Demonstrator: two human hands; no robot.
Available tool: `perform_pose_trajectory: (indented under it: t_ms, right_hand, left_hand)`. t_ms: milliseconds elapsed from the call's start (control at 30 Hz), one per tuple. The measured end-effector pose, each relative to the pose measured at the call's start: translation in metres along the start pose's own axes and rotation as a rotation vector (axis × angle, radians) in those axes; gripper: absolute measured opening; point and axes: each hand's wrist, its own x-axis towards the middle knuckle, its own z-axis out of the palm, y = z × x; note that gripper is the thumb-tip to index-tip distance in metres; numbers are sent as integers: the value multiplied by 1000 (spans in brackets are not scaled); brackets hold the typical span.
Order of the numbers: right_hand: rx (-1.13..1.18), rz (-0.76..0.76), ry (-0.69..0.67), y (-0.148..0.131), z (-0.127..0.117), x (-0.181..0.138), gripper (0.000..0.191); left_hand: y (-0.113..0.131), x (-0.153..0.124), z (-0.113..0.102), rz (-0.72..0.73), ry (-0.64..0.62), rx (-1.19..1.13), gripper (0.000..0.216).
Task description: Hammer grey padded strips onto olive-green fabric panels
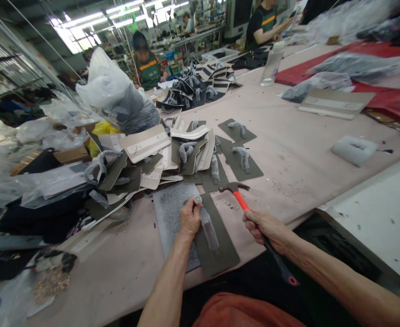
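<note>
My left hand (190, 219) is closed round a short metal punch (197, 200), held upright over the far end of a dark olive panel (220, 236). A plastic-wrapped handle (209, 230) is fixed along that panel. Under the panel's left side lies a grey speckled slab (167, 218). In my right hand (266, 229) is a claw hammer (241, 200) with an orange and black shaft, gripped mid-shaft. Its head is raised to the right of the punch, apart from it. The lower tip of the punch is hidden by my fingers.
Panels with wrapped handles (182, 154) are heaped beyond the slab. Two more olive panels (245, 159) lie flat to the right. A white roll (354, 151), a clear bottle (273, 63) and a red sheet (298, 68) are farther right. A co-worker (148, 68) sits across the table.
</note>
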Motion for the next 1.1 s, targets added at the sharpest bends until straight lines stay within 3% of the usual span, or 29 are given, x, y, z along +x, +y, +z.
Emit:
perform_pose_trajectory:
  t_ms: [167, 233, 333, 400, 533, 600, 700, 767, 1000, 1067, 1100]
  right_hand:
    - [-641, -823, 323, -35, 12, -15, 32]
    - [-912, -959, 312, -39, 13, -15, 29]
    - [-1200, -961, 198, -54, 11, -20, 24]
    - [-1173, -1004, 233, -73, 10, -30, 24]
    - [-726, -1161, 573, -99, 19, -47, 26]
    - [-742, -1151, 571, -89, 23, -42, 29]
    - [-1148, -938, 252, -60, 22, -26, 31]
    - [-1279, -745, 151, -46, 14, -14, 29]
    - [-1138, -399, 150, 1, -30, 31, 37]
    - [-1226, -418, 267, 15, -31, 41, 32]
    - [-1264, -508, 341, 18, -27, 43, 31]
  left_hand:
    - [-1, 3, -1, -15, -1, -5, 21]
    - [0, 4, -2, -8, -10, 25, 20]
    - [2, 4, -4, 9, -20, 50, 19]
    - [1, 4, -4, 26, -27, 46, 17]
    - [0, 2, -4, 44, -20, 39, 17]
    - [-1, 2, -3, 31, -24, 44, 17]
    - [0, 2, -4, 13, -39, 46, 20]
    - [1, 2, -5, 8, -38, 42, 22]
    - [1, 2, -6, -51, -37, -78, 29]
    - [1, 3, -6, -51, -50, -119, 36]
    - [2, 3, -7, -45, -59, -138, 35]
